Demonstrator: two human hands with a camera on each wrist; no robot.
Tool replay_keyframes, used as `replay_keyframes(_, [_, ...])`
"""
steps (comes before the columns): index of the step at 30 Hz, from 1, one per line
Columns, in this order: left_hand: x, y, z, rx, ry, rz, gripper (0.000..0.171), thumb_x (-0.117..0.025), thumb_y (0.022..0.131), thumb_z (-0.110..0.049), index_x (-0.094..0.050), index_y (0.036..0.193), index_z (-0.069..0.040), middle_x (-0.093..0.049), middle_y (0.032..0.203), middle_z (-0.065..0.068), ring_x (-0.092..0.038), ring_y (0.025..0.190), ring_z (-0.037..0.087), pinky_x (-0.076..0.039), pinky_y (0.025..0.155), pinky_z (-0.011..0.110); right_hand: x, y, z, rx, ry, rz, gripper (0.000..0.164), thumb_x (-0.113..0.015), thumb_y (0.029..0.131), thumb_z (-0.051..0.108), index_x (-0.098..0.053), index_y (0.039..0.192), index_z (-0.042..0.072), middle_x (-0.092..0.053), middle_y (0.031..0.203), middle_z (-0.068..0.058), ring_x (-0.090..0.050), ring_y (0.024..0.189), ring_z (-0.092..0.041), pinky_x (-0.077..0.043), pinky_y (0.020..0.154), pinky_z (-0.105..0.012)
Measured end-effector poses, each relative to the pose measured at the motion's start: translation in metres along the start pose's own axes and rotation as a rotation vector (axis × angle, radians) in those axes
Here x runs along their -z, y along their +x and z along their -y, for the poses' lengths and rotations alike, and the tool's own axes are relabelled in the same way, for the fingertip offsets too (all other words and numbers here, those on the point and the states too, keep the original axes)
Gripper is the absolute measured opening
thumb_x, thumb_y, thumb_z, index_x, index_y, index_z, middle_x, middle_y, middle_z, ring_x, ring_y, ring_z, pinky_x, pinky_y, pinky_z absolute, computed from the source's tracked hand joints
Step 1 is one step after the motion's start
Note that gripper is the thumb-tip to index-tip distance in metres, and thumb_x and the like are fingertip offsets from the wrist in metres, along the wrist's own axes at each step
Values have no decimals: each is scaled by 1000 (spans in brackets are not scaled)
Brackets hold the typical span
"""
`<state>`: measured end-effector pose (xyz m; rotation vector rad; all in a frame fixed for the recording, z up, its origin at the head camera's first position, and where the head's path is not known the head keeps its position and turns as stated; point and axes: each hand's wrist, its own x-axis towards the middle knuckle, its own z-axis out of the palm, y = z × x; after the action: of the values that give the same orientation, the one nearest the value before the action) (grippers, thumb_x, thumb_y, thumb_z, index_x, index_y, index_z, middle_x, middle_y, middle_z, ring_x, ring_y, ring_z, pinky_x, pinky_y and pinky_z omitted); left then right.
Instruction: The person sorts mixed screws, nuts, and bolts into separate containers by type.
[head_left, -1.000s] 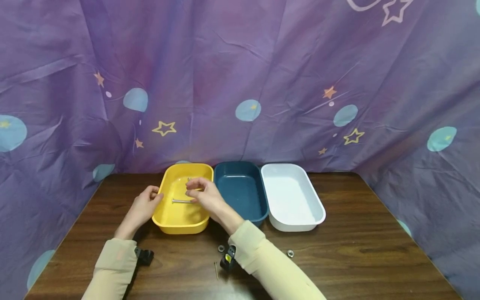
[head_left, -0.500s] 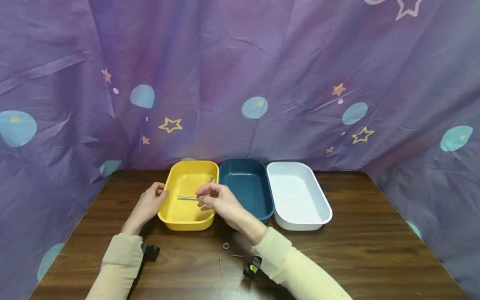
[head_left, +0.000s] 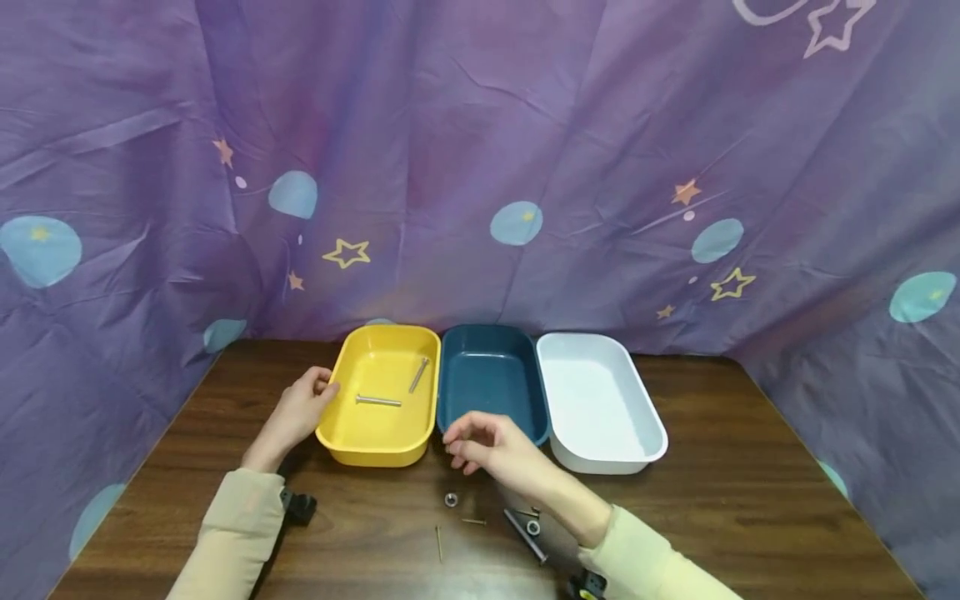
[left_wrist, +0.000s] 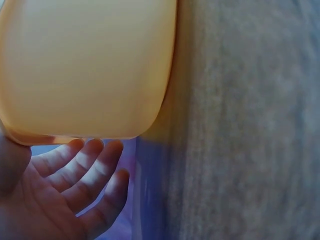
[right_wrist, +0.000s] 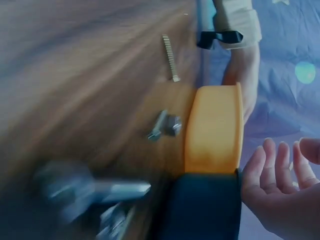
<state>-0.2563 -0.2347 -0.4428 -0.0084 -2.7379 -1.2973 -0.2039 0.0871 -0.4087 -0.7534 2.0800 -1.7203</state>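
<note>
Resting at the left side of the yellow tray (head_left: 363, 457) in the head view, the left hand (head_left: 302, 406) has its thumb at the rim and fingers bent outside the wall, a light hold. The right hand (head_left: 504, 452) hovers over the near edge of the dark blue tray (head_left: 491, 385), fingers loosely bent, thumb close to them, gripping nothing visible. Two silver bolts (head_left: 378, 401) lie in the yellow tray, one crosswise, the other slanting near the right wall. The dark blue tray stands between it and the white tray (head_left: 600, 408) on the right. On the near part of the wooden table (head_left: 360, 533) lie a nut (head_left: 451, 500), two brass screws (head_left: 439, 543) and, farther right, a long bolt (head_left: 525, 537) beside a second nut (head_left: 533, 527) and another screw (head_left: 527, 512).

The left wrist view adds the left palm and four parted fingers, their tips at the tray's edge.

The right wrist view shows what the head view hides: the right hand's palm side, its thumb apart from the bent fingers. Bolts and nuts in its foreground are blurred.
</note>
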Motion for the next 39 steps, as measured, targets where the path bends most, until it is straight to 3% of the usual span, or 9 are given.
replay_keyframes(12, [0, -2, -1, 6, 1, -4, 32, -51, 101, -18, -51, 121, 7, -61, 104, 23, -60, 91, 32, -48, 78, 41, 21, -49, -14, -2, -91, 8, 15, -59, 94, 2, -61, 104, -8, -62, 89, -21, -62, 77, -18, -53, 67, -29])
replay_keyframes(18, [0, -4, -1, 7, -1, -2, 32, -51, 101, -17, -51, 121, 7, -61, 104, 23, -60, 90, 31, -48, 77, 40, 32, -64, -19, -7, -155, 10, 13, -60, 93, 1, -62, 103, -6, -61, 88, -15, -61, 76, -18, -53, 67, -30])
replay_keyframes(27, [-2, -4, -2, 23, 7, -8, 32, -52, 101, -18, -52, 121, 6, -61, 103, 21, -60, 90, 30, -48, 77, 40, 48, -87, -22, 62, -306, 15, 12, -65, 94, 14, -64, 101, 5, -64, 85, -2, -59, 75, -9, -49, 65, -26])
replay_keyframes(31, [-3, -4, -3, 42, 3, 0, 32, -52, 101, -19, -51, 122, 6, -61, 104, 21, -60, 90, 30, -48, 77, 39, 53, -97, -23, 88, -346, 12, 9, -66, 93, 12, -64, 100, 7, -63, 83, 3, -58, 74, -9, -49, 63, -27])
replay_keyframes(39, [-3, -5, -2, 18, 14, -11, 32, -52, 101, -18, -51, 121, 6, -61, 103, 21, -59, 90, 31, -48, 77, 40, 59, -110, -28, 151, -451, -2, 8, -69, 91, 13, -65, 97, 12, -63, 80, 10, -58, 71, -5, -49, 59, -26])
